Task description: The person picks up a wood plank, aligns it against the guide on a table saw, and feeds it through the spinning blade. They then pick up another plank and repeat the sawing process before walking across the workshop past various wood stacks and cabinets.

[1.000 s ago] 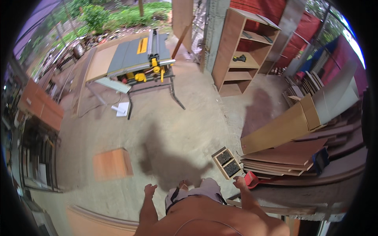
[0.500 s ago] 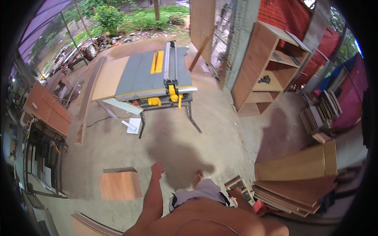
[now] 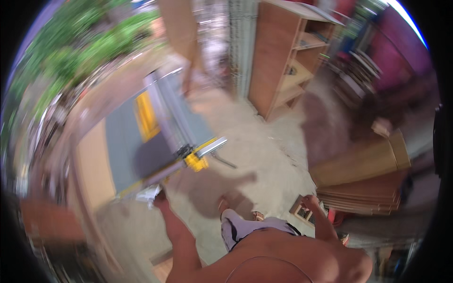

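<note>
My left hand [image 3: 159,198] reaches out by the near edge of the table saw [image 3: 121,162], its fingers smeared by motion. I cannot tell whether it touches the saw. The saw has a grey top, a yellow insert, a metal fence [image 3: 171,113] and a yellow clamp part [image 3: 196,162] at the front. On the other side, my right hand [image 3: 310,202] hangs with its fingers curled in, and nothing shows in them. Below and beside it lies a small wooden frame-like box [image 3: 297,210] on the floor.
A tall open wooden shelf unit [image 3: 269,61] stands at the back right. Stacked brown boards [image 3: 361,195] and a cardboard piece [image 3: 361,160] lie to my right. A wooden box [image 3: 163,269] is partly hidden by my left arm. A long beam [image 3: 87,203] runs along the left.
My view has swung to the right and closer to the table saw. My left hand has come up next to the saw's near edge; my right arm is bent more.
</note>
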`<control>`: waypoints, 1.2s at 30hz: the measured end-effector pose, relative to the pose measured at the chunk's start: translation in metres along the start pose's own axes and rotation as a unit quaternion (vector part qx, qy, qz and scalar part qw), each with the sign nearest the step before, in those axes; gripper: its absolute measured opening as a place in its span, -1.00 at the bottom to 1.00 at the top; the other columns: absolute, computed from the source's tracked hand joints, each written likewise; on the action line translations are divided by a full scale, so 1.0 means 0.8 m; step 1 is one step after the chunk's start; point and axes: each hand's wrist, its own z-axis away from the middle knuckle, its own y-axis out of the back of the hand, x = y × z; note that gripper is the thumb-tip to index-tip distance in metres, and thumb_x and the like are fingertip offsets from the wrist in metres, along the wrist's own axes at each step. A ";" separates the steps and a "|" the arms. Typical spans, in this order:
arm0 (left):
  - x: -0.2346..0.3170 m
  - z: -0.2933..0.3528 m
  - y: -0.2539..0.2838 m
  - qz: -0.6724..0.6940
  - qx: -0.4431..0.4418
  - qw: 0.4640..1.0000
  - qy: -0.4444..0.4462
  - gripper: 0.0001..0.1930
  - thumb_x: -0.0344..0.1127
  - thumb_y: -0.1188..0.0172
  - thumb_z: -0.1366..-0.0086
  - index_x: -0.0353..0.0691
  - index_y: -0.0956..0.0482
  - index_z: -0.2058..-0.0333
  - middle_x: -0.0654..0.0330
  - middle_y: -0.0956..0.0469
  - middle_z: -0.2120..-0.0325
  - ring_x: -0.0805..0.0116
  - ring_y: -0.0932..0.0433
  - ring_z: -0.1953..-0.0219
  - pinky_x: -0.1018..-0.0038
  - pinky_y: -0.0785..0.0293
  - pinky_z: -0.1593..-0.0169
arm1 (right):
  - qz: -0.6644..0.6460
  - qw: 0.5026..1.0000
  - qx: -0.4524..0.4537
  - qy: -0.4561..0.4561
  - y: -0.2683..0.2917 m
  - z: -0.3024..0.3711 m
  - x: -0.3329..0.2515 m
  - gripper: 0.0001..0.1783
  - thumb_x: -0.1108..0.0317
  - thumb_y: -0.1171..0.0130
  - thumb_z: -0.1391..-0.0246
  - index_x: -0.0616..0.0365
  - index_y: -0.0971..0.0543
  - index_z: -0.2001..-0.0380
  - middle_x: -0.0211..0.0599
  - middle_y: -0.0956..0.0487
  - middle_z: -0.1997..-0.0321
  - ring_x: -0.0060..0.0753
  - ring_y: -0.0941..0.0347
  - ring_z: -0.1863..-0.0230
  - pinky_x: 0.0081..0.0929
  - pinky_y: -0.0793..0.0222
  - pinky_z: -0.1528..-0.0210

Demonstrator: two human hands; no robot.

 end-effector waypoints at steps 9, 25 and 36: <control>-0.115 -0.077 -0.158 -0.297 -0.010 0.948 0.112 -0.40 0.22 0.02 -0.50 -0.20 -0.46 -0.17 0.06 -0.59 0.02 0.10 -0.54 -0.04 0.13 -0.43 -0.15 | -0.068 0.976 -0.020 -0.207 -0.090 0.104 0.007 -0.65 0.10 -0.20 -0.28 0.17 -0.74 0.18 -0.32 -0.78 0.31 -0.41 -0.73 0.43 -0.33 -0.74 0.38; -0.289 -0.038 -0.185 -0.484 -0.053 0.851 0.198 -0.53 0.08 -0.13 -0.45 -0.20 -0.49 -0.07 0.08 -0.59 0.10 0.11 -0.57 0.03 0.16 -0.47 -0.03 | -0.087 0.963 0.071 -0.244 0.044 0.033 -0.047 -0.71 0.17 -0.29 -0.23 0.20 -0.72 0.21 -0.23 -0.76 0.38 -0.37 -0.72 0.47 -0.33 -0.72 0.43; -0.469 0.129 -0.120 -0.610 -0.081 0.724 0.312 -0.61 -0.02 -0.23 -0.41 -0.19 -0.51 0.00 0.09 -0.59 0.15 0.12 -0.59 0.08 0.18 -0.50 0.04 | -0.090 0.979 0.105 -0.150 0.112 -0.111 -0.050 -0.74 0.19 -0.36 -0.14 0.18 -0.76 0.37 -0.25 -0.73 0.51 -0.40 -0.72 0.52 -0.42 -0.70 0.39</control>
